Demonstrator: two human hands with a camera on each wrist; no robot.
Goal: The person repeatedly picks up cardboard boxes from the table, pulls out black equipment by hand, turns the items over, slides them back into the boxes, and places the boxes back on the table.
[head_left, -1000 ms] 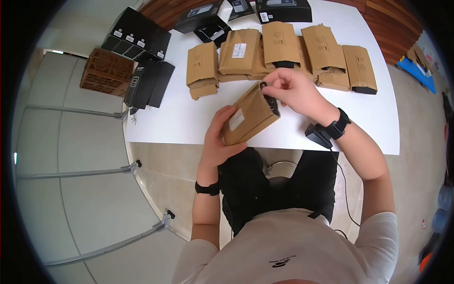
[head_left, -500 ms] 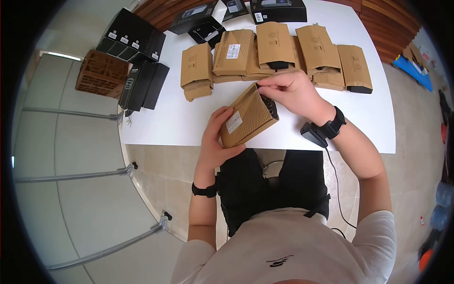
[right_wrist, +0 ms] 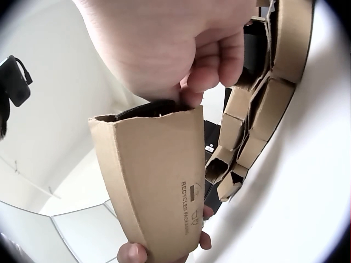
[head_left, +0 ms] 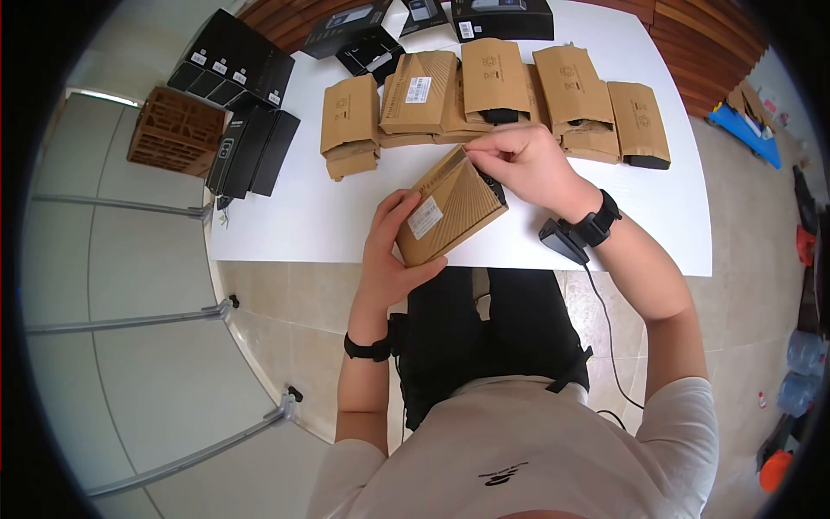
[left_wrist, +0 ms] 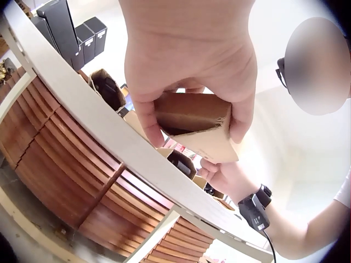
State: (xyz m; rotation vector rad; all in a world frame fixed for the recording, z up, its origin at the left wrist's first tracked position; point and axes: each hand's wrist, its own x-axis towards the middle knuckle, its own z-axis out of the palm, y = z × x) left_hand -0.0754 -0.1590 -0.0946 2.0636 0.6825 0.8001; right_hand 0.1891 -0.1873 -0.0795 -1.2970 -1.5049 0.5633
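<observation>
Cardboard box [head_left: 454, 212], gripped by the left hand [head_left: 386, 257] at the near edge of the bench [head_left: 277, 225] and pinched at its open end by the right hand [head_left: 534, 169], appears light, stiff but crushable, best held by its long sides.

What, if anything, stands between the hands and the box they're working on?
Nothing visible: the left hand grips the box, and the right hand touches its open end. The other brown boxes sit farther back on the table, not in between.
</observation>
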